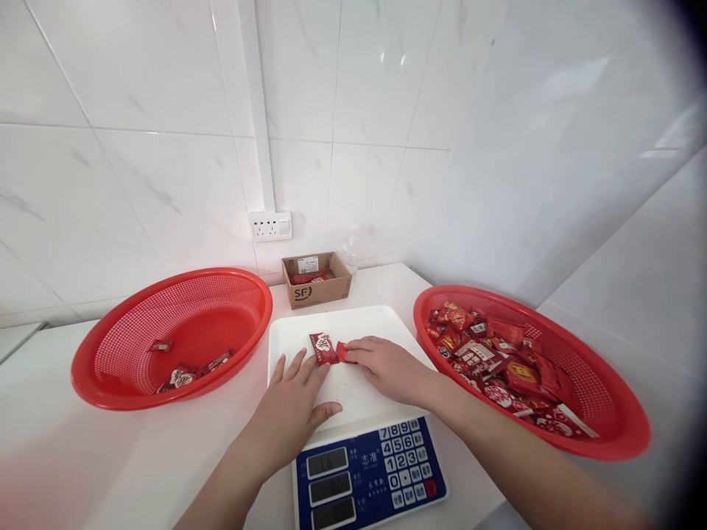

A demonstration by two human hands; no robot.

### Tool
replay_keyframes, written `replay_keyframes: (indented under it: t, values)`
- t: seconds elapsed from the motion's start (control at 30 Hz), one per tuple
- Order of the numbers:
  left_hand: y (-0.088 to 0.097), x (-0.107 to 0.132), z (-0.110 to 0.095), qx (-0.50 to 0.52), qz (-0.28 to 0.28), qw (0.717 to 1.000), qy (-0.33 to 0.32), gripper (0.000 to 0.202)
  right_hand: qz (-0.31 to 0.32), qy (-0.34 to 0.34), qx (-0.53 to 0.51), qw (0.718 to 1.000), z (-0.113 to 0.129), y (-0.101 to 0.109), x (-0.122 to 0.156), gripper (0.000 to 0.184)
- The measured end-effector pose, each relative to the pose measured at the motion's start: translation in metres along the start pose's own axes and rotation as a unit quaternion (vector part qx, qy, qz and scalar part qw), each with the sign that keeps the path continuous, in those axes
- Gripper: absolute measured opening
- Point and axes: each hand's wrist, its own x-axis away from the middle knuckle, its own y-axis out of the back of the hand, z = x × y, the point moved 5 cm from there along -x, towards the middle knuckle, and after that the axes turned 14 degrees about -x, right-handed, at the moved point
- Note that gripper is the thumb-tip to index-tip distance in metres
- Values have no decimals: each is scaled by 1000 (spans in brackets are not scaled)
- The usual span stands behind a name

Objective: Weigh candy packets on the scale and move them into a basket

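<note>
On the white pan of a digital scale (353, 322) lies a dark red snack packet (322, 346) with white print. My left hand (295, 401) rests on the pan with fingers spread, its fingertips at the packet's lower edge. Just right of that packet, my right hand (387, 368) has its fingers closed on a small bright red packet (343, 352), touching or nearly touching the first one. Part of the small packet is hidden under the fingers. The scale's blue keypad panel (369, 471) faces me below my hands; its display digits are faint.
At left stands a red plastic basket (182, 287) with several packets (182, 377) inside. Another red basket (624, 434) at right holds a heap of red packets (497, 361). Behind the scale sits a cardboard box (320, 292) with red packets, near a wall socket (270, 226).
</note>
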Motion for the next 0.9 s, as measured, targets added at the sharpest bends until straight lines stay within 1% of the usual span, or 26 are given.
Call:
replay_keyframes:
  t: [0.13,0.3,0.37,0.5,0.6,0.8,0.9]
  values:
    - [-2,0,-1,21,-6,1000,-11,64,-7,5,-19,1000,6,-1,-1,37]
    - [-2,-1,-4,47,-19,998,-43,63,-25,-8,-35,999,9,2,-6,40]
    - [-2,-1,-4,48,-18,998,-48,64,-2,2,-29,1000,13,-1,-8,43]
    - [1,2,-1,56,-9,997,-56,64,66,11,-46,997,16,-11,-13,45]
    - [3,7,5,67,-4,997,-45,63,68,-7,-71,995,10,-13,-14,47]
    - [4,11,12,81,-28,996,-31,59,40,-80,-63,994,-16,-9,-11,55]
    - [2,10,12,85,-25,996,-33,58,29,-86,-74,993,-22,-4,-8,51]
